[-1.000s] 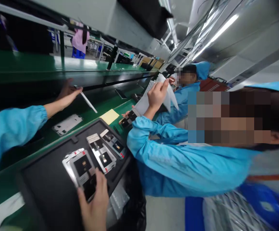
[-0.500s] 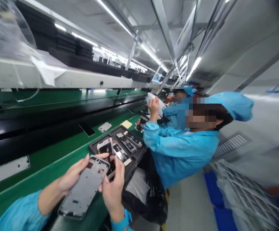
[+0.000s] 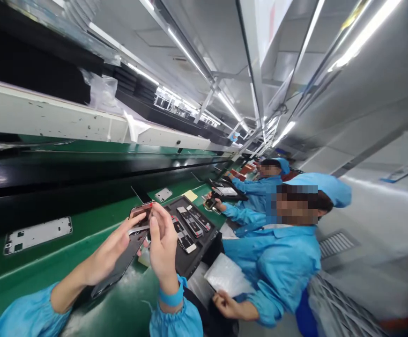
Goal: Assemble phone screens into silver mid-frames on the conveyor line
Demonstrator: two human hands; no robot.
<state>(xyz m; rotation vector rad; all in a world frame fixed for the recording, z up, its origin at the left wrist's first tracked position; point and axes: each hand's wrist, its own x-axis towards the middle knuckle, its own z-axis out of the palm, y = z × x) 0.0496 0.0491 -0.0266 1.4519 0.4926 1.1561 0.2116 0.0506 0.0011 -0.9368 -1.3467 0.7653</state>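
My left hand (image 3: 107, 255) is closed around a grey phone frame (image 3: 121, 269), which is tilted up on edge. Its fingers also reach across the phone screen assembly (image 3: 141, 210), whose far end with a red mark stands above them. My right hand (image 3: 163, 245) pinches that assembly from the right, close to the top of the frame. My fingers hide most of where the two parts meet. Just beyond, a black tray (image 3: 184, 269) carries several phone screen assemblies (image 3: 189, 221) with red tabs.
On the green bench lie a bare white phone frame (image 3: 38, 235), a smaller-looking frame (image 3: 163, 194), a dark panel (image 3: 139, 194) and a yellow pad (image 3: 189, 195). A co-worker (image 3: 274, 262) on the right holds a white plastic bag (image 3: 226, 276). Another person sits beyond.
The grey frame has turned from facing up to nearly edge-on. The screen assembly now rises between my hands at its far end. The co-worker's white bag has come down to lap height.
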